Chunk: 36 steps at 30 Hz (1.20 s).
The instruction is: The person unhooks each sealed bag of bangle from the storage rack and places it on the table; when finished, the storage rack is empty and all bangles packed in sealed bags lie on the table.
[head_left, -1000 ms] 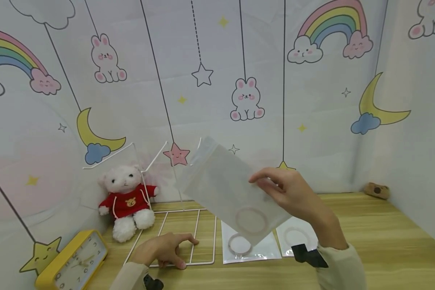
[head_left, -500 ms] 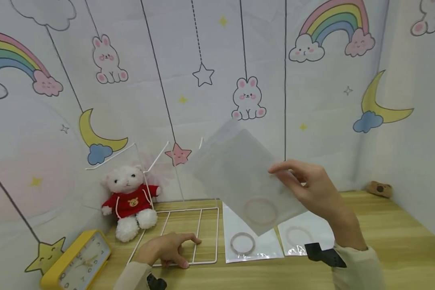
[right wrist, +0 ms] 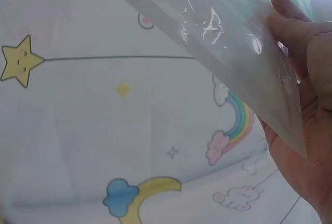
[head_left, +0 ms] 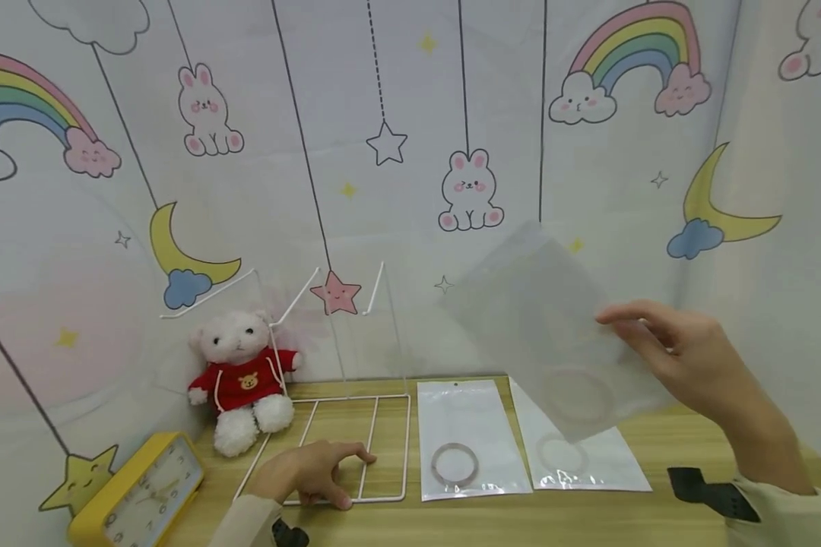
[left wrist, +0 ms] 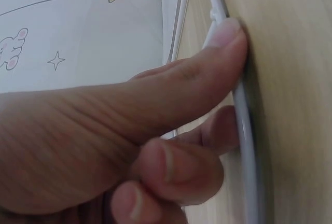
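Observation:
In the head view, my right hand (head_left: 680, 357) pinches the right edge of a translucent zip bag (head_left: 527, 311) between thumb and fingers, holding it up tilted. A pale pink ring (head_left: 550, 395) shows faintly near its lower corner. The right wrist view shows the clear plastic bag (right wrist: 207, 32) lying across the palm. Low at the left, my left hand (head_left: 308, 467) rests on a white wire rack (head_left: 406, 448), its index finger bent over a cross wire. In the left wrist view the thumb (left wrist: 228, 37) presses the front wire while other fingers curl beside it.
Two white-backed bags, one with a pinkish ring (head_left: 454, 486) and one with a paler ring (head_left: 562, 477), lie on the wooden table (head_left: 356, 528) right of the rack. A white plush bear (head_left: 246, 380) in red and a yellow clock (head_left: 144, 486) stand left. A patterned backdrop (head_left: 397, 213) rises behind.
My right hand has carried the zip bag rightward, away from above the rack, uncovering more of the first flat bag. My left hand has stayed on the rack.

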Available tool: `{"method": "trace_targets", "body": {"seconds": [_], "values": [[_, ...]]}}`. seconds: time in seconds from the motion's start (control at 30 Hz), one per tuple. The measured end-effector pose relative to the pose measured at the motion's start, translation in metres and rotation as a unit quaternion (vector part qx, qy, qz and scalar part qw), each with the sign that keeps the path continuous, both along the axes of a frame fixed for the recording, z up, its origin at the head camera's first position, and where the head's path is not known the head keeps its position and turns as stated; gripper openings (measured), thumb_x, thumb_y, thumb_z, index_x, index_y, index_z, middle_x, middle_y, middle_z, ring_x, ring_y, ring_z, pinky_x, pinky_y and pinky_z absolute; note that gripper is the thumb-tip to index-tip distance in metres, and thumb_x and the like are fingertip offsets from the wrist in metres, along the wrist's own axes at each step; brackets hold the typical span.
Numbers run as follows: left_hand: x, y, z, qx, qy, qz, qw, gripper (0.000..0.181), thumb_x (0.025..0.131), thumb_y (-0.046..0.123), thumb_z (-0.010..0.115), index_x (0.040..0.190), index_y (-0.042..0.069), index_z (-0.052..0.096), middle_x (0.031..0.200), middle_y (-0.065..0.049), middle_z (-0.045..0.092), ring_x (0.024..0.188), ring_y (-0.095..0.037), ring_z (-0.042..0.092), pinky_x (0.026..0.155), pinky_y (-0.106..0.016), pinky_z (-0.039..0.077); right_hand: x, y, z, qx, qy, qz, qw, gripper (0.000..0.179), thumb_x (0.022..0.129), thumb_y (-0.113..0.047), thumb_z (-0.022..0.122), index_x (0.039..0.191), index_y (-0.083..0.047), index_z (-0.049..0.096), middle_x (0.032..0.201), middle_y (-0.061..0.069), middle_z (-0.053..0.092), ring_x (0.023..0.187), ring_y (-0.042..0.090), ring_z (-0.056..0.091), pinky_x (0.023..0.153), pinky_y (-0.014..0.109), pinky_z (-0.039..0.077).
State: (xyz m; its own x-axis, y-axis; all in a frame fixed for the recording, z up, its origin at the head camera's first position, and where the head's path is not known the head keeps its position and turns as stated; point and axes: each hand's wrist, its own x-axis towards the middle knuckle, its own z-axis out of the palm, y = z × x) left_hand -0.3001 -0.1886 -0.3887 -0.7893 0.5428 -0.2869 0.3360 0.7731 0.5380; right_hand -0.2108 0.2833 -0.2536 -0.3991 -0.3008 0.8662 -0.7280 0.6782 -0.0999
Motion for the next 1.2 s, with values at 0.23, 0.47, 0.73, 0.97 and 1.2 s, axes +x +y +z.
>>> {"method": "trace_targets", "body": {"seconds": [0.23, 0.47, 0.73, 0.97, 1.2], "values": [[0.002, -0.001, -0.003, -0.004, -0.004, 0.005, 1.0000, 0.056, 0.080, 0.014, 0.085, 0.128, 0.027, 0.060, 0.060, -0.001, 0.051, 0.045, -0.011, 0.045, 0.040, -0.022, 0.037, 0.003, 0.027, -0.010, -0.014, -0.016, -0.044, 0.9988, 0.039, 0.081, 0.017, 0.072, 0.105, -0.014, 0.075, 0.097, -0.020, 0.069, 0.065, -0.007, 0.052, 0.060, 0.008, 0.040], [0.002, -0.001, -0.001, 0.002, -0.007, 0.003, 1.0000, 0.057, 0.081, 0.013, 0.084, 0.129, 0.028, 0.059, 0.060, -0.001, 0.053, 0.045, -0.011, 0.045, 0.040, -0.022, 0.037, 0.000, 0.053, -0.017, -0.026, -0.035, -0.093, 0.9947, 0.032, 0.086, 0.013, 0.069, 0.105, -0.012, 0.075, 0.098, -0.032, 0.064, 0.065, -0.014, 0.051, 0.057, 0.009, 0.036], [-0.002, -0.002, -0.001, 0.007, -0.001, -0.011, 0.9999, 0.058, 0.081, 0.012, 0.084, 0.131, 0.025, 0.058, 0.060, 0.001, 0.054, 0.045, -0.010, 0.045, 0.039, -0.021, 0.037, -0.006, 0.075, -0.022, -0.017, -0.052, -0.146, 0.9878, 0.028, 0.088, 0.010, 0.068, 0.103, -0.013, 0.075, 0.101, -0.040, 0.055, 0.082, -0.025, 0.051, 0.065, 0.004, 0.040], [-0.003, -0.003, -0.002, 0.006, -0.004, -0.008, 0.9999, 0.058, 0.080, 0.013, 0.085, 0.130, 0.027, 0.059, 0.060, 0.001, 0.055, 0.046, -0.010, 0.046, 0.039, -0.022, 0.038, -0.015, 0.093, -0.037, -0.011, -0.102, -0.175, 0.9792, 0.026, 0.089, 0.008, 0.068, 0.103, -0.013, 0.076, 0.102, -0.023, 0.064, 0.093, -0.028, 0.041, 0.073, 0.000, 0.036], [-0.003, -0.002, -0.002, 0.014, -0.006, -0.017, 0.9997, 0.057, 0.080, 0.012, 0.085, 0.130, 0.026, 0.059, 0.057, 0.002, 0.053, 0.045, -0.010, 0.044, 0.039, -0.021, 0.036, -0.024, 0.109, -0.053, -0.013, -0.171, -0.180, 0.9686, 0.020, 0.094, 0.004, 0.065, 0.105, -0.009, 0.075, 0.108, 0.024, 0.070, 0.094, -0.027, 0.036, 0.073, -0.002, 0.033]]}}
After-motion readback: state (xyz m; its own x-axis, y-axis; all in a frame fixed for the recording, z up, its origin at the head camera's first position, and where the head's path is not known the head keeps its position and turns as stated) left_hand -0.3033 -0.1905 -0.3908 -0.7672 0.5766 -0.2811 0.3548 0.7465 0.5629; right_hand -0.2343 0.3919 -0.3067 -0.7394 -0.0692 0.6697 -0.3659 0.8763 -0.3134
